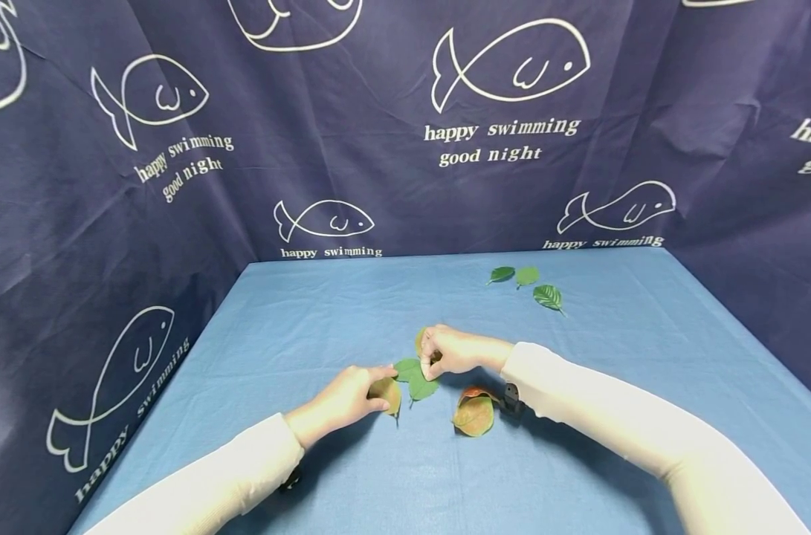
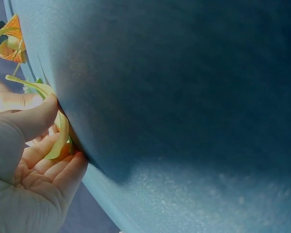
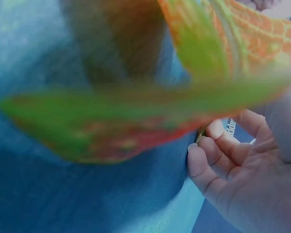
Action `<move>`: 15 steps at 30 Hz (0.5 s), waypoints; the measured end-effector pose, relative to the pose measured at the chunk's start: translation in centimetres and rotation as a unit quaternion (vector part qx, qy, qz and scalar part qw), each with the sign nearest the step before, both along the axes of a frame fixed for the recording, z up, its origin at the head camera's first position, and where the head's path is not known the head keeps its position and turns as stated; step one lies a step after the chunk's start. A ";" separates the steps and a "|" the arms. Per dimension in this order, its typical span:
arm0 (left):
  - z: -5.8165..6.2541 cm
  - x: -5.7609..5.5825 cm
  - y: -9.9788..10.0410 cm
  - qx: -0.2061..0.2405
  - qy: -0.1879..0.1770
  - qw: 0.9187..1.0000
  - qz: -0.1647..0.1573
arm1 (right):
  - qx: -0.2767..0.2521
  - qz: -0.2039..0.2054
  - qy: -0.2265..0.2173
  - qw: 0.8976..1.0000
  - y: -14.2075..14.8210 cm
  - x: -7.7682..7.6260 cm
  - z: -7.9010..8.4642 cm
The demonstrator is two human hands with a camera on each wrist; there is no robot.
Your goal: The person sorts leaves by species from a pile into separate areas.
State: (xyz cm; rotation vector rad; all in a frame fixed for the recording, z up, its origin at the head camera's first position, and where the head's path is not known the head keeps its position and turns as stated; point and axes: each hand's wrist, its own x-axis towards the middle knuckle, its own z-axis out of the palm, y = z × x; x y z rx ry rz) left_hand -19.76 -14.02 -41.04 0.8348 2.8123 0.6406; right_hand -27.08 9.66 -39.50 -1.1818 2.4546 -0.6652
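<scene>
My left hand (image 1: 348, 397) is low over the blue cloth, thumb and fingers about a yellow-brown leaf (image 1: 393, 395). In the left wrist view this yellow leaf (image 2: 63, 131) curves between thumb and fingers. My right hand (image 1: 453, 349) reaches in from the other side and pinches the edge of a green leaf (image 1: 421, 386). Its fingertips (image 3: 196, 155) meet on a thin edge in the right wrist view. Another green leaf (image 1: 405, 368) lies beside it, at the left index fingertip. Behind the right hand a yellowish leaf (image 1: 419, 340) is partly hidden.
Near the right wrist lie a yellow-brown leaf (image 1: 474, 416) and an orange-red curled leaf (image 1: 477, 391). Leaves of this colour loom blurred in the right wrist view. Three green leaves (image 1: 528, 276) lie at the back right. Dark fish-print curtains (image 1: 405, 148) border the table.
</scene>
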 end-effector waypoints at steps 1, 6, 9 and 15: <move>0.0 0.0 0.0 -0.001 0.001 1.000 0.000 | -0.005 0.002 0.002 1.000 0.0 0.0 -0.1; -0.2 0.0 -0.1 -0.001 -0.002 1.000 0.001 | -0.046 0.001 0.048 0.998 0.0 0.3 -0.6; -0.3 0.0 -0.1 -0.001 -0.003 1.000 0.002 | -0.074 -0.013 0.059 0.995 -0.2 0.5 -0.7; -0.3 -0.2 -0.1 0.002 -0.005 1.000 0.000 | -0.072 -0.051 0.016 0.996 -0.1 0.9 -0.2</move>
